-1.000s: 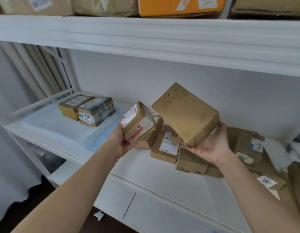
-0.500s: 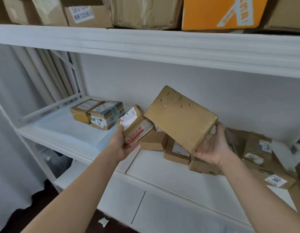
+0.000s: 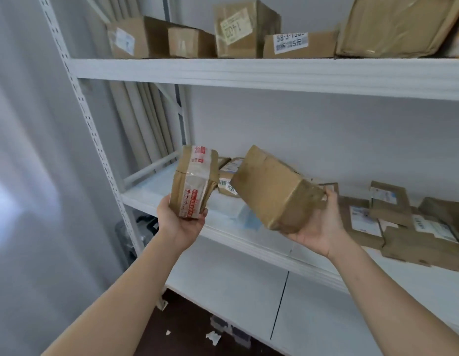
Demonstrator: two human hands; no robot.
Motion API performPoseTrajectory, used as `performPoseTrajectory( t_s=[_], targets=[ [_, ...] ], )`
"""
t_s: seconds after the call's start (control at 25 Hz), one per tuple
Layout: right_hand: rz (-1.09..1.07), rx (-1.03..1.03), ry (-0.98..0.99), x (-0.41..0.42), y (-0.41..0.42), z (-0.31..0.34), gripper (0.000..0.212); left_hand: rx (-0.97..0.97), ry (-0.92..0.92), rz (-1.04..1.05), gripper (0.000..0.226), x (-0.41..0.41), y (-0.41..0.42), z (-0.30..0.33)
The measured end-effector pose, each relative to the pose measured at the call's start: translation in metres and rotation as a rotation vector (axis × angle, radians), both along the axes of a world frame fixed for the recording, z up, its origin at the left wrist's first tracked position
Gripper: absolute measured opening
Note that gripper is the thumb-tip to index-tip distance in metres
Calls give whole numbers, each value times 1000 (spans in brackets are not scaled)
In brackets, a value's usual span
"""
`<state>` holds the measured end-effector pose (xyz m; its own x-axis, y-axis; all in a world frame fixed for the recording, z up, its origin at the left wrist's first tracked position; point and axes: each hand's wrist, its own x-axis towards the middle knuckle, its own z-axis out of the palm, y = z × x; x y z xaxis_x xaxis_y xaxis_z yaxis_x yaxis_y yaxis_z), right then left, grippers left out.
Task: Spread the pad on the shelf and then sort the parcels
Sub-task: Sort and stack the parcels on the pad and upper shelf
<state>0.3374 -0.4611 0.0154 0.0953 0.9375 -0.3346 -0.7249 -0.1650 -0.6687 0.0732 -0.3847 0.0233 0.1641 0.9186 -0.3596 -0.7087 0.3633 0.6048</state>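
A: Where are the parcels rn?

B: Two are in the air. The left hand [image 3: 183, 222] cups a small taped box [image 3: 193, 182] from below, fingers curled round its lower end, upright-ish w/ a slight tilt. The right hand [image 3: 317, 227] holds a bigger plain brown box [image 3: 276, 188] from underneath, thumb hooked over the far right edge, box tipped down toward the left.

A: And the pad?

B: Already down on the middle shelf [image 3: 249, 233], left part. The pad [image 3: 231, 211] looks pale w/ a blue edge, lying flat I think, but the frame is blurry there so can't swear to it. A couple of sorted parcels [image 3: 228, 176] sit on it, far side, behind the two held boxes. The unsorted pile [image 3: 403, 222] lies on the right of the same shelf, well apart from the pad.

A: How do they handle?

B: Judging by one-hand holds, both are light. Cardboard, stiff enough; the walls of the big one look a bit dented and soft, so squeezing hard is a bad idea. Tape on the small one is glossy, prob slippery, so better to grip bare card at the corners. For the big one, palm under the base, thumb on an edge, as now.

A: Risk?

B: The big box is tilted, it could slide off the palm. Level it before setting it on the pad beside the others.
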Motion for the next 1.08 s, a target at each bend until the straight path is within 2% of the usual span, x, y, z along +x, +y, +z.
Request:
performPoseTrajectory(
  t_s=[0.24, 0.4, 0.52, 0.6, 0.72, 0.76, 0.92, 1.08],
  targets=[
    [241, 72, -81, -112, 23, 20, 74, 103, -133, -69, 59, -78, -12, 28],
    [349, 173, -70, -152, 30, 40, 76, 150, -316, -34, 62, -104, -19, 35],
    [369, 216, -71, -166, 33, 48, 83, 189, -354, -5, 60, -112, -23, 41],
    [337, 228, -43, -172, 34, 53, 69, 216, -349, 17, 59, -112, -26, 48],
    [338, 293, -172, -179, 36, 69, 35, 265, -373, 44, 54, -111, -26, 62],
    [349, 304, -191, -181, 36, 78, 39, 265, -397, 56, 51, -110, -25, 66],
    [489, 298, -99, -179, 35, 110, 93, 325, -487, 52, 48, -103, -21, 87],
    [606, 337, -37, -181, 35, 136, 105, 403, -465, 35, 48, -94, -22, 114]
  ],
)
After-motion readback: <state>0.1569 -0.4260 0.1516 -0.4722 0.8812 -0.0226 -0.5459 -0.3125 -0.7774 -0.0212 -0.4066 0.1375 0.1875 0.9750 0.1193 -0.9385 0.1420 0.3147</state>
